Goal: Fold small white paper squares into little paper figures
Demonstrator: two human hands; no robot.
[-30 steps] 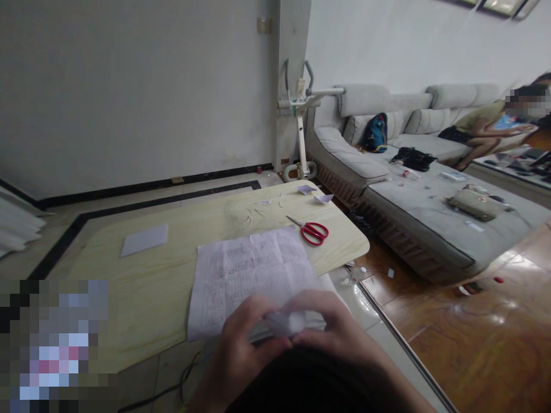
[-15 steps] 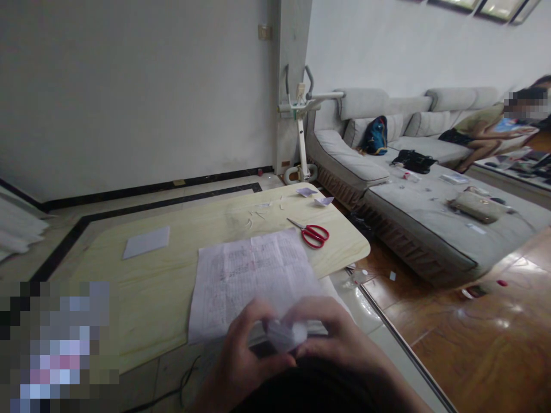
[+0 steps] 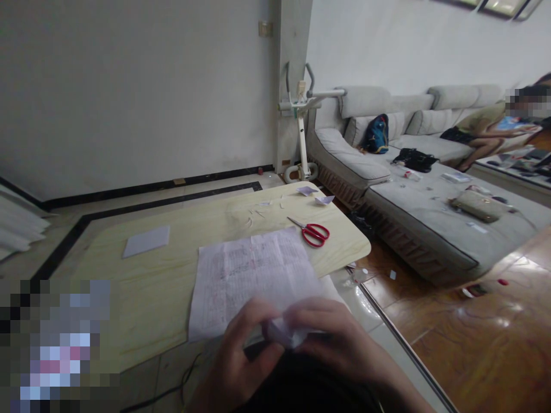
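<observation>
Between my two hands, close to my body at the table's near edge, is a small piece of folded white paper (image 3: 287, 334), partly hidden by fingers and blurred. My left hand (image 3: 252, 350) pinches its left side with thumb and index finger. The fingers of my right hand (image 3: 333, 338) close on its right side. Just beyond the hands lies a large creased sheet of printed paper (image 3: 253, 269), flat on the table. Red-handled scissors (image 3: 314, 234) rest past its far right corner, blades pointing away to the left.
The pale wooden table (image 3: 159, 304) carries a stack of white paper (image 3: 147, 241), thin paper scraps (image 3: 258, 213) and two small folded paper pieces (image 3: 324, 200). A grey sofa (image 3: 422, 223) with bags stands at right, where a person (image 3: 477, 126) sits. A black cable (image 3: 185, 380) hangs near the left front.
My fingers have shifted slightly on the folded paper, and the paper has turned a little between them. The things on the table have stayed in place.
</observation>
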